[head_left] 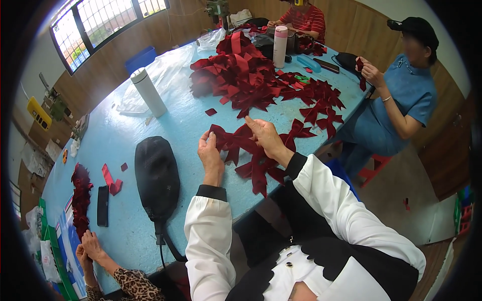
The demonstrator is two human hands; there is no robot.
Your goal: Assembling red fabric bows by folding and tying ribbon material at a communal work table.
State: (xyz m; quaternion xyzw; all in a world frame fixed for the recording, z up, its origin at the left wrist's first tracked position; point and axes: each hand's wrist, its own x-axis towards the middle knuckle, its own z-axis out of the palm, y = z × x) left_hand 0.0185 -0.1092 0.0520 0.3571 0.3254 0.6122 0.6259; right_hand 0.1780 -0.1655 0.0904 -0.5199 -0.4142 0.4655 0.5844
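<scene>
Between my hands is a dark red velvet bow (230,142), held just over the near part of the blue table (196,113). My left hand (211,159) pinches its left end between thumb and fingers. On the other side my right hand (268,138) is closed at the bow's upper right, partly covering it. More red bows (257,174) lie beneath and beside my right wrist. A big heap of red velvet bows (231,75) rises beyond my hands, with loose ones (321,103) spread to its right.
A black mesh-covered bag (156,175) lies left of my arm, near a dark phone (102,206). A white bottle (148,93) and a pink-capped bottle (280,47) stand farther back. Co-workers sit right (396,100), at the far end (306,22) and lower left (95,248), handling red pieces.
</scene>
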